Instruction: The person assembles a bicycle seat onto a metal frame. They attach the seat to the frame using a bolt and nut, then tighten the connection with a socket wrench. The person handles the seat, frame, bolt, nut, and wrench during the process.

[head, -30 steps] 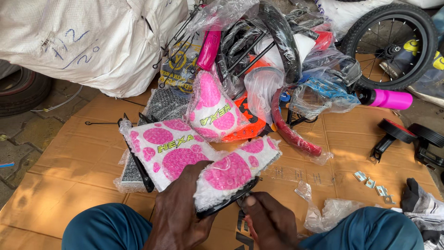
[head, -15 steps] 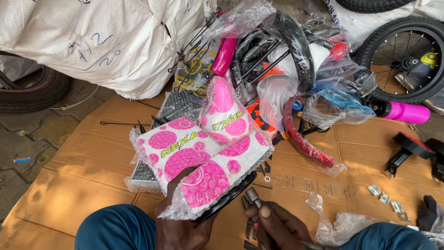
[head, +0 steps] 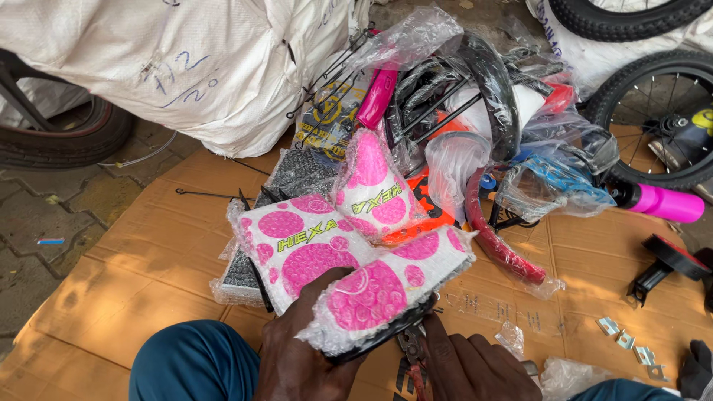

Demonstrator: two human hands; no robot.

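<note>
Your left hand (head: 308, 356) holds the wrapped bicycle seat (head: 379, 301), the white one with pink dots in bubble wrap, with the fingers closed around its near end and the thumb lying on top. The seat is lifted a little above the cardboard sheet (head: 134, 275), just in front of your knees, and its far end leans on a second wrapped seat (head: 297, 241) of the same pattern. Your right hand (head: 475, 364) is closed around the pliers (head: 412, 349), and the tip of the tool is at the black underside of the seat; it seems to touch the clamp there, but the wrap and your fingers hide the exact contact, so I cannot say it for sure. To do this step well, keep the seat steady with the left hand and turn its underside more toward you, so that you can see the tip of the tool. Grip only the metal part, not the plastic film. Work slowly, because the loose small metal brackets (head: 620, 338) on the right are near and easy to scatter.
</note>
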